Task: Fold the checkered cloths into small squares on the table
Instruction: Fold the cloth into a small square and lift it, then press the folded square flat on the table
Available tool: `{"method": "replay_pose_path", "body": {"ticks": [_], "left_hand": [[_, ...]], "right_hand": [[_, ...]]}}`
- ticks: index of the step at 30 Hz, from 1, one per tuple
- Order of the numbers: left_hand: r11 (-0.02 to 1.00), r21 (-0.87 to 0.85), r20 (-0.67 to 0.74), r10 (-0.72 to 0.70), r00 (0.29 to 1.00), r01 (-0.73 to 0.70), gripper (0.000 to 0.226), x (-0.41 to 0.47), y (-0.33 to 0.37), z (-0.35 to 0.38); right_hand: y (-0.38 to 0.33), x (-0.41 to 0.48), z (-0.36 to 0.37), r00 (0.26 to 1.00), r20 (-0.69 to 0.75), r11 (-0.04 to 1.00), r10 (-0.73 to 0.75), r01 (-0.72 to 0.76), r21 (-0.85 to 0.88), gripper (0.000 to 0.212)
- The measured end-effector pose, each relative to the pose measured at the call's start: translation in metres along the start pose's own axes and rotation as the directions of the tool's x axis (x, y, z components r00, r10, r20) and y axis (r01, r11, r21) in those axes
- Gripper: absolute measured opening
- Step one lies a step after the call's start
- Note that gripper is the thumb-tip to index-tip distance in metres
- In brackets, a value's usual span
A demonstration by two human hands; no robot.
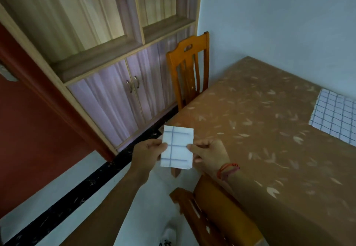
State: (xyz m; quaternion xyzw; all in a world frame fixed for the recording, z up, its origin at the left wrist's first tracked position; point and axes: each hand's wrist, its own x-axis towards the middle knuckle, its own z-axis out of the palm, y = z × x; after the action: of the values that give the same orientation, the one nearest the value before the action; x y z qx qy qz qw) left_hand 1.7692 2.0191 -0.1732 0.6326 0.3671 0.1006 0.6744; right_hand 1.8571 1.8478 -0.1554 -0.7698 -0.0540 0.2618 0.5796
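A small folded white cloth with blue check lines (177, 147) is held up in the air just off the table's left edge, over the floor. My left hand (148, 152) pinches its left edge and my right hand (209, 154) pinches its right edge; a red cord is on the right wrist. Another checkered cloth (335, 116) lies spread flat on the table (260, 130) at the far right, partly cut off by the frame.
The brown leaf-patterned table fills the right side, against a pale wall. An orange wooden chair (189, 68) stands at its far left end, another chair (204, 211) close below my hands. A cabinet with shelves (115, 72) and a red door stand left.
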Motion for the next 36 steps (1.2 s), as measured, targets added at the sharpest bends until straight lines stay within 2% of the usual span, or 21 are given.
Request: {"method": "replay_pose_path", "body": {"ticks": [2, 6, 11, 16, 20, 24, 27, 36], "left_hand": [[0.999, 0.039, 0.063, 0.002, 0.998, -0.005, 0.004, 0.020, 0.003, 0.001], [0.995, 0.097, 0.184, -0.002, 0.983, -0.016, 0.005, 0.049, 0.009, 0.011], [0.988, 0.152, 0.328, -0.015, 0.945, -0.037, 0.006, 0.069, 0.020, 0.040], [0.973, 0.216, 0.409, -0.019, 0.912, -0.077, 0.004, 0.069, 0.027, 0.086], [0.962, 0.255, 0.458, -0.031, 0.888, -0.098, 0.004, 0.067, 0.028, 0.116], [0.937, 0.309, 0.500, -0.013, 0.866, -0.164, 0.010, 0.065, 0.025, 0.138], [0.919, 0.346, 0.520, -0.019, 0.854, -0.190, 0.005, 0.072, 0.018, 0.153], [0.838, 0.463, 0.545, -0.011, 0.838, -0.290, 0.004, 0.121, -0.008, 0.193]], "right_hand": [[-0.001, 0.011, 0.004, 0.998, -0.048, 0.999, 0.035, -0.035, -0.001, 0.009], [-0.002, 0.023, 0.002, 0.985, -0.148, 0.996, 0.085, -0.089, -0.019, 0.022], [0.000, 0.026, -0.020, 0.952, -0.273, 0.991, 0.136, -0.136, 0.021, 0.024], [0.015, 0.023, -0.056, 0.912, -0.368, 0.983, 0.180, -0.177, 0.041, 0.018], [0.031, 0.019, -0.083, 0.871, -0.433, 0.973, 0.232, -0.214, 0.091, 0.014], [0.042, 0.016, -0.098, 0.847, -0.466, 0.967, 0.256, -0.223, 0.126, 0.026], [0.056, 0.022, -0.106, 0.822, -0.498, 0.961, 0.276, -0.239, 0.139, 0.033], [0.093, 0.070, -0.115, 0.776, -0.502, 0.924, 0.383, -0.332, 0.192, 0.016]]}}
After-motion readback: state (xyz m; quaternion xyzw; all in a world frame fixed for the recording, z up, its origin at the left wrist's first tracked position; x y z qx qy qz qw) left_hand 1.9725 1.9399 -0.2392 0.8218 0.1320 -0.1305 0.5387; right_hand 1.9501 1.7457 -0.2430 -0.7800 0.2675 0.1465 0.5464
